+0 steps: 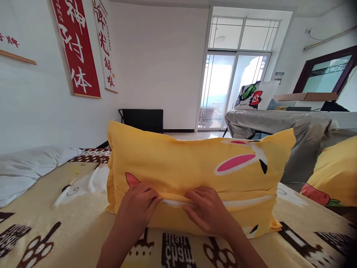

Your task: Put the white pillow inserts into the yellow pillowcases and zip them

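A yellow pillow [195,163] with a pink-and-white rabbit print stands on its long edge on the bed in front of me. Along its near lower side a seam gapes and shows a white strip [240,203]. My left hand [139,208] pinches the yellow cover at the left end of that opening, fingers curled into the fabric. My right hand [208,212] lies on the cover just right of it, fingers pressed together on the edge of the seam. The two hands almost touch.
The bed is covered by a beige patterned blanket [69,223]. A white pillow [25,167] lies at the left by the wall. A second yellow pillow [333,175] sits at the right. Behind stands a grey covered sofa [279,126] and a glass balcony door [225,89].
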{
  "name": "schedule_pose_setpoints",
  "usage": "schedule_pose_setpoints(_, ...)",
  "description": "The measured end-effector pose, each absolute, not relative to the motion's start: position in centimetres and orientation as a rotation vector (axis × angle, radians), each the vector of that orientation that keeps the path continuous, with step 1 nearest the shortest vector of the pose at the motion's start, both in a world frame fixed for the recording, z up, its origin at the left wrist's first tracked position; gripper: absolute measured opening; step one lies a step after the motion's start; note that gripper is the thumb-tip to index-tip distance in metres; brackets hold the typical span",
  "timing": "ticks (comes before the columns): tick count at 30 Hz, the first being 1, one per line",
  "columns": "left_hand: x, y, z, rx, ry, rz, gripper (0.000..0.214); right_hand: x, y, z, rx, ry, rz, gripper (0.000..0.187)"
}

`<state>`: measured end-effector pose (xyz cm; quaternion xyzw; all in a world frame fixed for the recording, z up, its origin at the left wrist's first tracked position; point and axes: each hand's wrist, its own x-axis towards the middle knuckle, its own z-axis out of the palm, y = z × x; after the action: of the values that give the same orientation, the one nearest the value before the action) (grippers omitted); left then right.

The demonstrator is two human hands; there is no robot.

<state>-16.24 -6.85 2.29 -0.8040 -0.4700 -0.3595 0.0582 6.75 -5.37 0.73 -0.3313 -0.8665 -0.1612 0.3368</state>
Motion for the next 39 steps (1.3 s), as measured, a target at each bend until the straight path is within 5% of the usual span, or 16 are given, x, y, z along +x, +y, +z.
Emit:
schedule_pose_setpoints(7,-16.8,-6.6,2.6,-2.424,-1.486,-1.124,0.019,6.4,-4.7,0.3,-0.822,-2.179,-0.503,0.032)
schedule_pose_setpoints(39,-20.9,-6.0,3.3,-2.240,-1.935,-1.109,0.021,6.1,-3.6,-0.6,-0.792,-2.034,-0.595,0.024)
